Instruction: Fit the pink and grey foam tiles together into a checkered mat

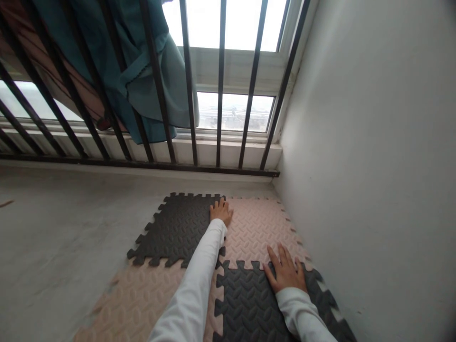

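Interlocking foam floor tiles lie in the corner of a grey floor. My left hand [221,212] presses flat on the seam between the far dark tile [174,230] and the far pink tile [258,230]. My right hand [285,271] rests flat, fingers spread, on the near dark tile [245,304] at its joint with the far pink tile. A near pink tile [142,299] lies to the left. Both arms wear white sleeves.
A white wall [374,166] rises close on the right. Black window bars [221,85] stand along the back above a low sill. Teal cloth [142,71] hangs on the bars at upper left. Bare grey floor [64,237] stretches to the left.
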`<state>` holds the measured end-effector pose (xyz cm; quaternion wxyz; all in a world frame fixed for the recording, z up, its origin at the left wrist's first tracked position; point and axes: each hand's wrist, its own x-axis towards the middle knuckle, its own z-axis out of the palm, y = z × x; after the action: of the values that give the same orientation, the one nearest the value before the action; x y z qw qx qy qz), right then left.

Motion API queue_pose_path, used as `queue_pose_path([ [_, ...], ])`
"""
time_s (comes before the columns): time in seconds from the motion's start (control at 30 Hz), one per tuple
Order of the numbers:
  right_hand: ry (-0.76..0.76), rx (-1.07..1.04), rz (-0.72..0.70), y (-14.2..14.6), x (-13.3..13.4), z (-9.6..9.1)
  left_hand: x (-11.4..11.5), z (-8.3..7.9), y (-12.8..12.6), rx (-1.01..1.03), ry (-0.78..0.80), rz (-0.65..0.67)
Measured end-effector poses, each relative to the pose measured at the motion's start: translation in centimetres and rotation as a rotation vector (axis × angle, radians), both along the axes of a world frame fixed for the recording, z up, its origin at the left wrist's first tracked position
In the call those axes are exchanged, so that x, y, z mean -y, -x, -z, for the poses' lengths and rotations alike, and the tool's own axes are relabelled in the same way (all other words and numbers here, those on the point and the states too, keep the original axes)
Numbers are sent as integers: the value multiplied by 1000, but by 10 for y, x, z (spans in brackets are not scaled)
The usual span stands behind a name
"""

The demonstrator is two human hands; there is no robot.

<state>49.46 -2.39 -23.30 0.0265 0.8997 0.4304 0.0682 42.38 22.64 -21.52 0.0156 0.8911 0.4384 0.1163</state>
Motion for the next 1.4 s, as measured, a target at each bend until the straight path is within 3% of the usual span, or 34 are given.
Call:
queue_pose_path([
  [0.23,3,3,3,1,1,-1,-23,2,-8,34,96,-22],
  [0.4,18,-8,9,3,2,-6,-20,7,-8,7,61,26],
  [0.53,20,4,-5,2,2,-7,-17,8,-1,-55,155,103],
  [0.67,23,23,-15,0,3,-6,-1,7,19,-66,198,155],
  [0.83,12,24,-18,-5,1,0,45,11,70,-80,216,185],
  [0.97,1,16,12,-9,-2,9,70,13,122,-71,189,7],
  [1.13,-10,7,16,-9,-5,12,68,8,176,-102,150,-363],
  [1.4,-1,-13,-20,-9,-4,6,55,16,189,-120,53,-577],
])
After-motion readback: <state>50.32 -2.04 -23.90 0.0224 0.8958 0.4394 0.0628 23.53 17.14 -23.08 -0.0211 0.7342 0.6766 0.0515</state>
